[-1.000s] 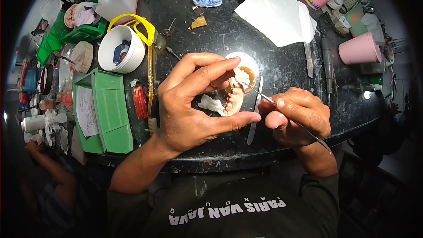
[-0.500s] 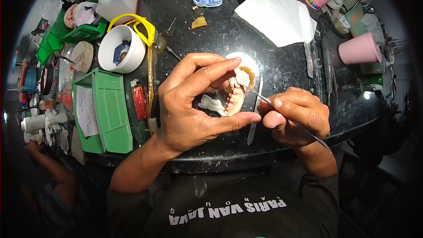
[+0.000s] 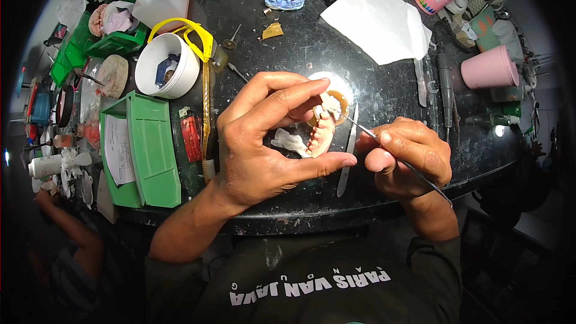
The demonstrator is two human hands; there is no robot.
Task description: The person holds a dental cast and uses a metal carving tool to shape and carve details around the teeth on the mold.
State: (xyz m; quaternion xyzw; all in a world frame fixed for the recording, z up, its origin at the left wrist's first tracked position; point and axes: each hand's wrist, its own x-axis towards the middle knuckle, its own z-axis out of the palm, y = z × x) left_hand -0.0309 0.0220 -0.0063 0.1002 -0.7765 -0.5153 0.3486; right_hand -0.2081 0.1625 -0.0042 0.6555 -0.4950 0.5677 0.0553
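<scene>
My left hand grips a dental model between thumb and fingers, its pinkish row of teeth facing right and whitish material at its upper end. In my right hand is a thin metal dental carving tool, held like a pen. Its tip reaches the whitish upper end of the model; whether it touches cannot be made out. Behind the model sits a small round dish with yellowish contents. A scalpel handle lies on the table between my hands. White crumpled material shows inside my left hand's curve.
Left on the dark table are a green tray, a red lighter, a white tub and yellow-framed goggles. White paper, a handpiece and a pink cup lie right. Another person's arm shows far left.
My right hand and the carving tool have shifted slightly right, the tip moving toward the right edge of the whitish material. My left hand still holds the model in nearly the same place.
</scene>
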